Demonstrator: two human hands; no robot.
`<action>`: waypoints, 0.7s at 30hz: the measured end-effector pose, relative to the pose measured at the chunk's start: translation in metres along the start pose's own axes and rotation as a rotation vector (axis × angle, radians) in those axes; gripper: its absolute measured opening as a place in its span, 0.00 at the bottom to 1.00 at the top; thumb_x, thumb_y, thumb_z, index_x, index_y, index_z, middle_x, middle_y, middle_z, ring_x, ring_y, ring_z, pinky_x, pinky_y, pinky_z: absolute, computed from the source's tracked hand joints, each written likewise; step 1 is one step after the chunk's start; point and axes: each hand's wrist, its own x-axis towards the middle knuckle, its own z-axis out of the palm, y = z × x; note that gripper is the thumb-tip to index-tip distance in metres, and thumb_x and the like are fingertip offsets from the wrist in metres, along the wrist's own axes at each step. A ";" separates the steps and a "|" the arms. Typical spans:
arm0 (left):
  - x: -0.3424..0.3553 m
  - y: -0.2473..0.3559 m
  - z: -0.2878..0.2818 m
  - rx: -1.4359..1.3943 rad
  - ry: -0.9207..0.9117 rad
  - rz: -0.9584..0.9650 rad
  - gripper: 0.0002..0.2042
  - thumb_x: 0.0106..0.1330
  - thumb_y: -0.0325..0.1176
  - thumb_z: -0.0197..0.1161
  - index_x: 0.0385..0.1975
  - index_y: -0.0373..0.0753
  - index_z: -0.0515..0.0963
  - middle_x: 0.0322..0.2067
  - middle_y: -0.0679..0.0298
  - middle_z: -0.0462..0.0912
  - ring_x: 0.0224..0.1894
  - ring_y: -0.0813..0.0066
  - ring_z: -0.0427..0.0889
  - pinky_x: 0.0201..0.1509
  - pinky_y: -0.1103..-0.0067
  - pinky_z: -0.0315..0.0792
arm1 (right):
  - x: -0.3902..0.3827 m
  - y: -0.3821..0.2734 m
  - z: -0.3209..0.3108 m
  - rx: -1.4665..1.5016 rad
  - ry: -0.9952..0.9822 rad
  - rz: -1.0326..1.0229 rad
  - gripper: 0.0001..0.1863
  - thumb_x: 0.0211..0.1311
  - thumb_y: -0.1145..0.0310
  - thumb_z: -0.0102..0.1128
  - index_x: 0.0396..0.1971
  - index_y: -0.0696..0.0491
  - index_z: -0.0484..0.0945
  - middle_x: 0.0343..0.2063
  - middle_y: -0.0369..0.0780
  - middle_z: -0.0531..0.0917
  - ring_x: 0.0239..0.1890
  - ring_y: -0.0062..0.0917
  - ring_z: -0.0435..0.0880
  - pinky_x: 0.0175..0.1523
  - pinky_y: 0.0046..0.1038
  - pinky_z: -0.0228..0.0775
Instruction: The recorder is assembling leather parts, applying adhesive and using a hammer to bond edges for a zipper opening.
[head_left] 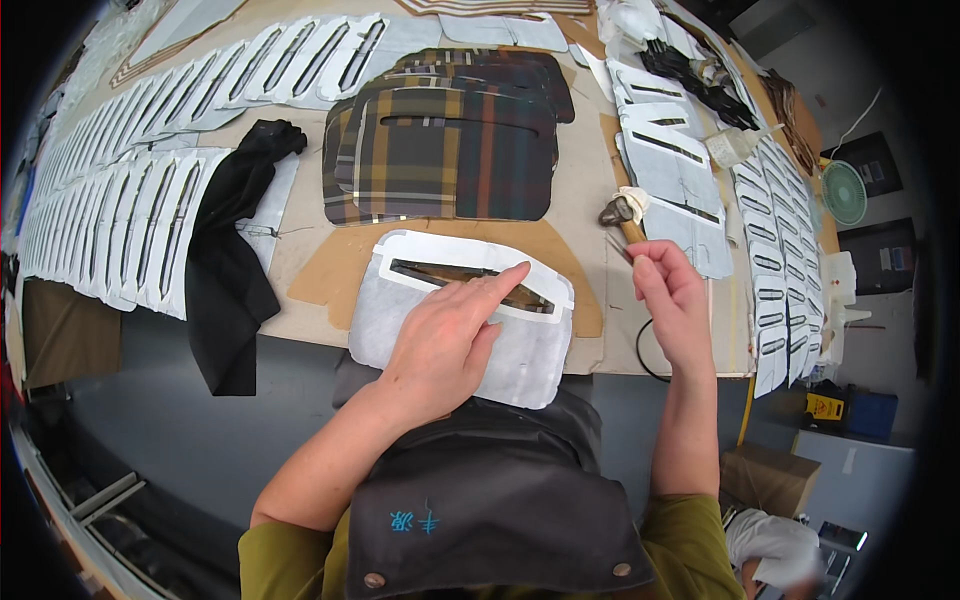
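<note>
My left hand (445,335) lies flat with fingers stretched across a white-backed fabric panel (390,325) at the table's near edge. The panel has a long slot framed by a white strip, and plaid cloth shows through the slot. In my right hand (672,300), off to the right of the panel, is a hammer (632,228) held by its wooden handle. Its dark metal head points away from me, and some white cloth-like material is at the head. Just beyond the panel lies a stack of plaid fabric pieces (440,150), the top one with a slit.
Brown card (330,262) lies under the panel. A black cloth (235,220) hangs over the table edge at left, beside rows of overlapping white slotted panels (130,220). More white panels (665,165) and a squeeze bottle (730,147) are at right. A seated person (770,550) is behind, lower right.
</note>
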 end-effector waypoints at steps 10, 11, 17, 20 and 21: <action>0.002 -0.002 0.005 0.080 0.037 0.140 0.20 0.60 0.21 0.66 0.54 0.40 0.80 0.47 0.59 0.83 0.37 0.62 0.78 0.45 0.71 0.73 | 0.011 0.004 0.011 -0.775 -0.031 -0.481 0.14 0.62 0.72 0.68 0.47 0.57 0.80 0.43 0.45 0.84 0.41 0.37 0.82 0.48 0.34 0.76; 0.002 -0.003 0.006 0.085 0.034 0.142 0.20 0.60 0.21 0.66 0.54 0.40 0.80 0.47 0.59 0.83 0.37 0.62 0.78 0.45 0.71 0.73 | 0.011 0.001 0.022 -0.570 -0.202 -0.299 0.14 0.63 0.70 0.67 0.46 0.58 0.80 0.44 0.46 0.84 0.42 0.38 0.82 0.49 0.35 0.75; 0.001 -0.002 0.009 0.046 0.025 0.087 0.16 0.61 0.25 0.69 0.50 0.39 0.79 0.45 0.59 0.83 0.36 0.64 0.77 0.43 0.71 0.73 | 0.043 -0.002 0.047 -0.648 -0.482 -0.119 0.14 0.66 0.66 0.69 0.45 0.58 0.81 0.34 0.33 0.85 0.33 0.14 0.79 0.40 0.22 0.72; 0.001 0.001 0.011 0.046 0.048 0.016 0.19 0.60 0.30 0.72 0.51 0.37 0.78 0.43 0.59 0.82 0.36 0.64 0.77 0.44 0.71 0.73 | 0.049 -0.003 0.043 -0.521 -0.561 0.108 0.11 0.69 0.65 0.67 0.43 0.57 0.82 0.30 0.30 0.83 0.31 0.10 0.75 0.36 0.18 0.69; 0.001 0.003 0.013 0.066 0.068 0.023 0.21 0.59 0.33 0.74 0.51 0.38 0.78 0.41 0.60 0.81 0.37 0.63 0.77 0.45 0.70 0.72 | 0.046 0.001 0.045 -0.523 -0.563 0.106 0.11 0.69 0.65 0.67 0.43 0.57 0.82 0.30 0.30 0.83 0.31 0.10 0.75 0.36 0.18 0.69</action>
